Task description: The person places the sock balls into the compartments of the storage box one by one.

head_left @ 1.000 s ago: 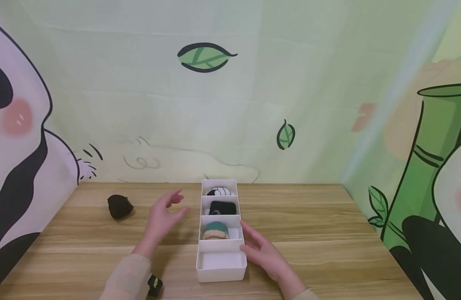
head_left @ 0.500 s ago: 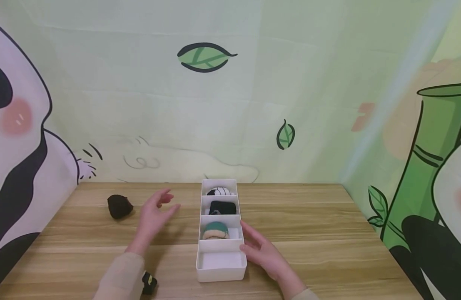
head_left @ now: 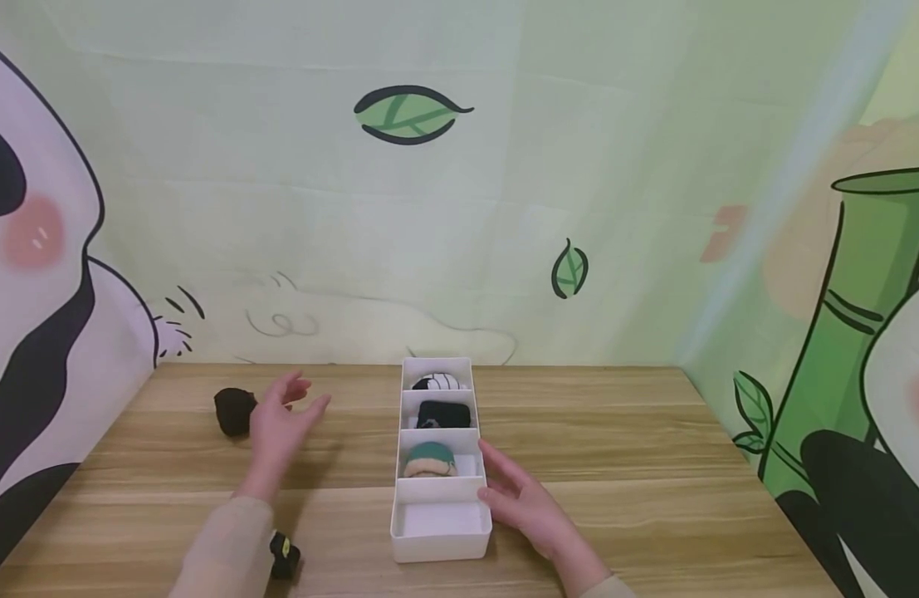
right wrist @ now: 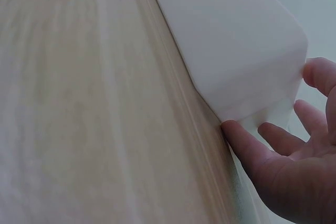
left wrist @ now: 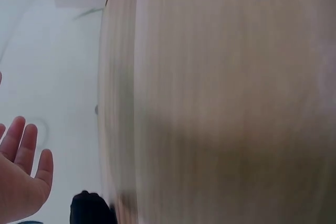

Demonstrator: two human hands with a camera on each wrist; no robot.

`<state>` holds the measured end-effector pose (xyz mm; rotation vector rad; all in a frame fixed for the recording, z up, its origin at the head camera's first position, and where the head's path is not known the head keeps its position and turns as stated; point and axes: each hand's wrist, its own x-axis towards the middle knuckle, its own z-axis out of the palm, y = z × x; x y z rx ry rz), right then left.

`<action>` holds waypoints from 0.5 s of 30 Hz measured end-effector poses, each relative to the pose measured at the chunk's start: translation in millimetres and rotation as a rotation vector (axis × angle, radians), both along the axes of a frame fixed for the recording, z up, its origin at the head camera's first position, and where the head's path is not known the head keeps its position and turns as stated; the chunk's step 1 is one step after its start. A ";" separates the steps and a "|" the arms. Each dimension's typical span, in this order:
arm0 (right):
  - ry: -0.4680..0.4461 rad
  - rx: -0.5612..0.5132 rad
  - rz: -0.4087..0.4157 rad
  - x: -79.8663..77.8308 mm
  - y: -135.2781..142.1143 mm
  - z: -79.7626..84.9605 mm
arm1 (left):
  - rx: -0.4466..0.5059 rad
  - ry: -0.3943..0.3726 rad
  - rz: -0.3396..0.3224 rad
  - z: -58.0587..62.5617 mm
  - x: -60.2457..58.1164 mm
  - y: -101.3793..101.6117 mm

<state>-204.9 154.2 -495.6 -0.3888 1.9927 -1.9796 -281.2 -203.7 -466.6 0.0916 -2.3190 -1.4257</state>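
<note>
Four-part white box (head_left: 442,547) stands lengthwise on the table. Its compartments hold a white and black striped bundle (head_left: 440,381), a black bundle (head_left: 444,414) and a green and beige bundle (head_left: 431,459), all resembling rolled socks; the nearest compartment is bare. My right hand (head_left: 530,507) touches the box's right side with thumb and fingertips, also seen by the right wrist view's hand (right wrist: 294,166). My left hand (head_left: 280,423), fingers loose and holding nothing, is beside a dark rounded cloth bundle (head_left: 232,411), partly covering its right edge. The left wrist view shows a dark bundle (left wrist: 92,209) beyond the fingers.
A wood-grain table (head_left: 616,465) reaches back to a printed wall cloth (head_left: 459,208) with pandas, leaves and bamboo. Beside the left sleeve (head_left: 227,548) is a small black object (head_left: 284,555) with a yellow mark.
My left hand has moved left, away from the box and up to the dark bundle. The small black object by the sleeve shifted with the arm. My right hand and the box stayed put.
</note>
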 end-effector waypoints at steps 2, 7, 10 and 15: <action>0.002 0.000 0.001 -0.1 -0.1 -0.2 | 0.005 -0.015 0.022 1.7 -0.8 -5.3; 0.005 -0.007 0.004 -0.9 -0.2 -2.1 | 0.005 -0.037 0.066 6.2 -2.3 -18.1; 0.006 -0.010 0.007 -1.3 0.0 -3.1 | 0.013 -0.043 0.085 8.8 -1.7 -25.2; 0.007 -0.012 0.010 -1.4 0.4 -3.3 | -0.004 -0.040 0.119 6.5 -2.6 -37.7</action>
